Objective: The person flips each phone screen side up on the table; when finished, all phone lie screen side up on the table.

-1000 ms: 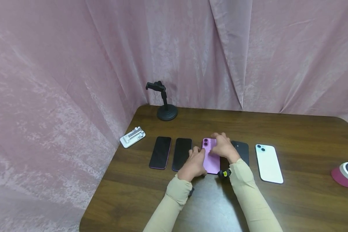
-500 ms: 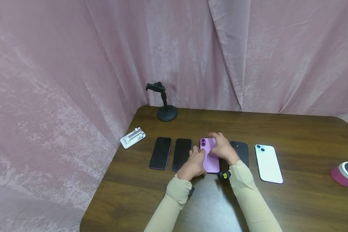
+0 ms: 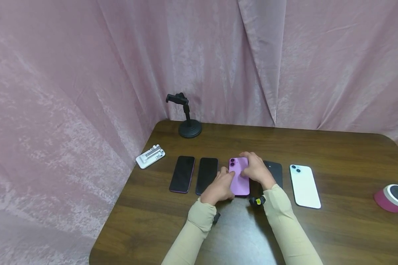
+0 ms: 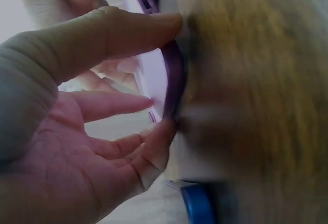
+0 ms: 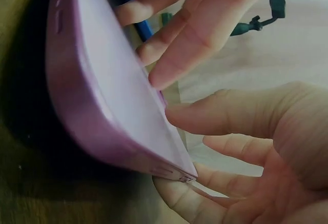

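Observation:
A purple phone [image 3: 240, 186] lies back side up on the table, its two camera lenses at the far left corner. My left hand [image 3: 218, 186] grips its near left corner; in the left wrist view the thumb presses the bottom edge of the phone [image 4: 176, 75] and fingers touch the side edge. My right hand [image 3: 257, 170] holds the far right part, with fingers at the edge and the thumb by the back of the phone [image 5: 118, 80] in the right wrist view. A dark phone [image 3: 207, 175] lies just left of it, and a dark grey phone [image 3: 276, 173], partly hidden, to its right.
Further left lies another dark phone [image 3: 182, 174], screen up. A white phone [image 3: 305, 186] lies to the right. Behind are a white folding stand [image 3: 150, 156] and a black phone stand [image 3: 189, 129]. A pink and white round object [image 3: 392, 198] sits far right.
The purple phone has shifted very slightly left and away between both hands and lies a little straighter. The hands keep nearly the same hold; the view has drifted slightly.

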{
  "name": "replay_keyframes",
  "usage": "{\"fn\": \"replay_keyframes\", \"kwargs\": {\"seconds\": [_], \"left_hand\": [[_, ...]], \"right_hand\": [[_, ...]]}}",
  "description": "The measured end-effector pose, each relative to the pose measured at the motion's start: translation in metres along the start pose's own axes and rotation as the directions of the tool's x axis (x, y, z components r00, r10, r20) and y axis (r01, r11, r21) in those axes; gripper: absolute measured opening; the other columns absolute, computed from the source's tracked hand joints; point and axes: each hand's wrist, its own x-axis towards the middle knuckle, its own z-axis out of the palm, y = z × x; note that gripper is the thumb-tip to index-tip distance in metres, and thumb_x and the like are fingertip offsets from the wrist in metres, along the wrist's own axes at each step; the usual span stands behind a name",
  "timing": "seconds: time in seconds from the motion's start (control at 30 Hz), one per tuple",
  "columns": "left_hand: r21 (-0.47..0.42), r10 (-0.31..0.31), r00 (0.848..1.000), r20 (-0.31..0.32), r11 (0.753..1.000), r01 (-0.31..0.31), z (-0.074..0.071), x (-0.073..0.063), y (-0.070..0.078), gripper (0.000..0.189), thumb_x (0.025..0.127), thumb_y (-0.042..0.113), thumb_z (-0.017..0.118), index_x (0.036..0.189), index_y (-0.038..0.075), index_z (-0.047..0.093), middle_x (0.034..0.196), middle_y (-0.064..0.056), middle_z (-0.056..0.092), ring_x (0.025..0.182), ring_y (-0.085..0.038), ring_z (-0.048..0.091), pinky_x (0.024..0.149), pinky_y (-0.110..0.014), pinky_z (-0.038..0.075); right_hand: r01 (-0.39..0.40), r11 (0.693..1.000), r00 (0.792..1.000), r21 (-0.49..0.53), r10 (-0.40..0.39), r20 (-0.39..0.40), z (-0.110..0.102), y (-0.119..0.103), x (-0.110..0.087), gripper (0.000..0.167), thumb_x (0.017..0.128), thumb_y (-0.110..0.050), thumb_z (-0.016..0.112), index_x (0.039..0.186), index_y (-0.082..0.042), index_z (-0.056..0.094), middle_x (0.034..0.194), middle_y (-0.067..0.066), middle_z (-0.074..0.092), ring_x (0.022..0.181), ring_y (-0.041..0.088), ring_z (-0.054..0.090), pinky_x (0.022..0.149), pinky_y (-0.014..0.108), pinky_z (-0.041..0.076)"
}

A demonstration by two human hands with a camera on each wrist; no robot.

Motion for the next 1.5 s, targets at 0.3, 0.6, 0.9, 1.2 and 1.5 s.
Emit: {"fn": "replay_keyframes", "kwargs": {"seconds": [0.3, 0.6, 0.9, 1.2, 1.5], "left_hand": [[-0.102, 0.014, 1.0, -0.001, 0.995, -0.014, -0.002, -0.003, -0.001, 0.104, 0.073, 0.019, 0.092, 0.158, 0.009, 0.034, 0.135, -0.018, 0.048, 0.112, -0.027, 0.052, 0.092, -0.038, 0.051], [-0.209, 0.028, 1.0, 0.003, 0.978, -0.027, -0.005, -0.005, -0.001, 0.118, 0.08, 0.057, 0.08, 0.164, 0.013, 0.009, 0.143, -0.019, 0.049, 0.119, -0.03, 0.053, 0.096, -0.045, 0.049], [-0.312, 0.062, 0.998, 0.007, 0.948, -0.056, -0.006, -0.006, -0.005, 0.111, 0.084, 0.054, 0.078, 0.164, 0.017, 0.01, 0.147, -0.015, 0.052, 0.124, -0.027, 0.055, 0.097, -0.044, 0.049], [-0.38, 0.102, 0.994, 0.038, 0.922, -0.08, -0.011, -0.008, -0.01, 0.098, 0.088, 0.047, 0.075, 0.163, 0.017, 0.019, 0.149, -0.015, 0.051, 0.122, -0.021, 0.059, 0.1, -0.038, 0.049], [-0.505, 0.129, 0.99, 0.05, 0.859, -0.086, -0.015, -0.01, -0.014, 0.091, 0.09, 0.033, 0.076, 0.162, 0.016, 0.023, 0.141, -0.016, 0.056, 0.099, -0.013, 0.066, 0.084, -0.029, 0.054]], "right_hand": [[0.055, 0.998, 0.998, 0.012, -0.055, -0.036, -0.007, -0.006, -0.005, 0.058, 0.074, 0.006, 0.067, 0.131, 0.01, 0.057, 0.127, 0.033, 0.057, 0.105, 0.043, 0.056, 0.087, 0.055, 0.05], [0.089, 0.996, 0.995, 0.002, -0.089, -0.051, -0.013, -0.011, -0.006, 0.053, 0.081, 0.005, 0.063, 0.133, 0.009, 0.056, 0.113, 0.029, 0.06, 0.091, 0.035, 0.054, 0.079, 0.05, 0.048], [0.112, 0.993, 0.994, 0.026, -0.112, -0.02, -0.015, -0.017, -0.007, 0.052, 0.086, 0.005, 0.062, 0.137, 0.007, 0.054, 0.097, 0.02, 0.055, 0.08, 0.028, 0.052, 0.07, 0.041, 0.046], [0.141, 0.988, 0.99, 0.069, -0.14, -0.017, -0.014, -0.019, -0.011, 0.057, 0.089, 0.005, 0.062, 0.143, 0.007, 0.045, 0.114, 0.027, 0.057, 0.089, 0.034, 0.06, 0.072, 0.042, 0.051], [0.139, 0.967, 0.99, 0.214, -0.136, -0.029, -0.012, -0.016, -0.013, 0.066, 0.09, 0.005, 0.061, 0.149, 0.008, 0.032, 0.143, 0.034, 0.046, 0.112, 0.048, 0.062, 0.088, 0.053, 0.054]]}}
